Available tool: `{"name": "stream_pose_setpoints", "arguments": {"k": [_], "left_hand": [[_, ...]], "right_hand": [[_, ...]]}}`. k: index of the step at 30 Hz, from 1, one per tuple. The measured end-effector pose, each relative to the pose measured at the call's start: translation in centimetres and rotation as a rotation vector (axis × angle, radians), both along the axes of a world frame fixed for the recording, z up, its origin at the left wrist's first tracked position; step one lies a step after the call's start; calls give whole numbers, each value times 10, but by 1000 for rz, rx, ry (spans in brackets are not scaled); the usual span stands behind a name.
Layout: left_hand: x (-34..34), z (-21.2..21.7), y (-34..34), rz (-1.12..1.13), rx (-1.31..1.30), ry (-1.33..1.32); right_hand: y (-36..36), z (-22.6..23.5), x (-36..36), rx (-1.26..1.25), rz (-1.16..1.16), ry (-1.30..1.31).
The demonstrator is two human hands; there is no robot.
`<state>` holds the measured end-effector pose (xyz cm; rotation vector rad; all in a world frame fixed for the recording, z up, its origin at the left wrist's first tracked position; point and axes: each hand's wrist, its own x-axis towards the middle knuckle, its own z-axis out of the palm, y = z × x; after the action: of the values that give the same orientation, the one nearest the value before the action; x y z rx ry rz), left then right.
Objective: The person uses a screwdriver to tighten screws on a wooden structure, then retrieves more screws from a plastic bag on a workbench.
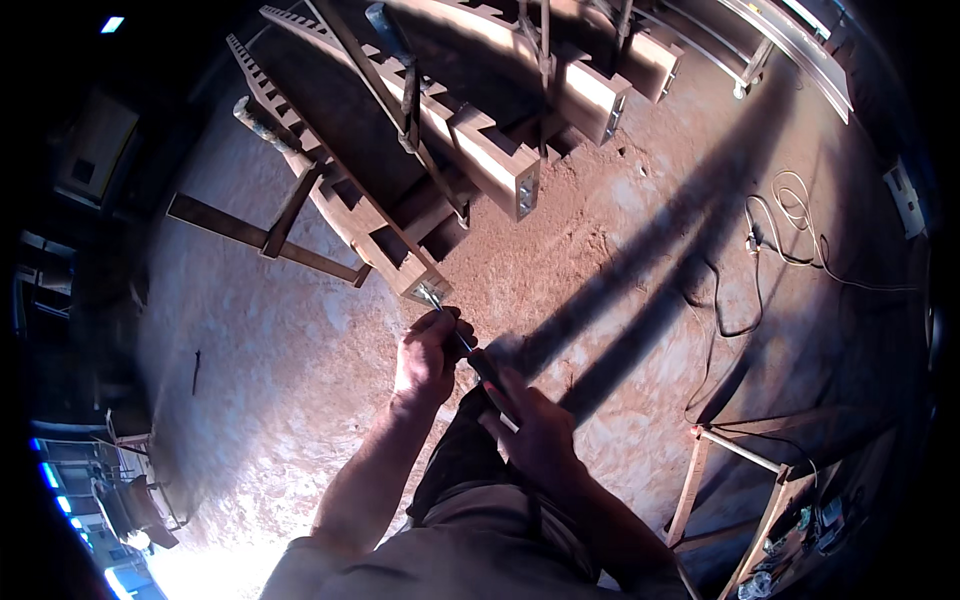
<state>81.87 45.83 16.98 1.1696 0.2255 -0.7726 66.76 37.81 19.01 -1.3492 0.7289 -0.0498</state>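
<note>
Left-hand fingers (447, 325) are clenched round a slim metal tool (452, 325), its dark handle gripped by the right hand (530, 425), tip set against a notched beam's end (425, 283). A slip could gouge the wood or nick knuckles.

I see the notched timber frame (400, 170) lying ahead on the floor (640, 250); cables (780, 230) trail right of it, a wooden stand (740, 490) nearer, lower right.

Sunlit reddish dirt floor (640, 230), long shadows, white cable (800, 215) lying loose.
</note>
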Motion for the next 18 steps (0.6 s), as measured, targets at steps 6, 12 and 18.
{"name": "stream_pose_setpoints", "arguments": {"k": [6,12,18], "left_hand": [[0,10,0,-10,26,23],[3,2,0,-7,-29,32],[4,3,0,-21,-22,21]], "right_hand": [[12,-29,-9,-604,-27,-317],[18,-32,-12,300,-127,-247],[12,-31,-13,1218,-199,-296]]}}
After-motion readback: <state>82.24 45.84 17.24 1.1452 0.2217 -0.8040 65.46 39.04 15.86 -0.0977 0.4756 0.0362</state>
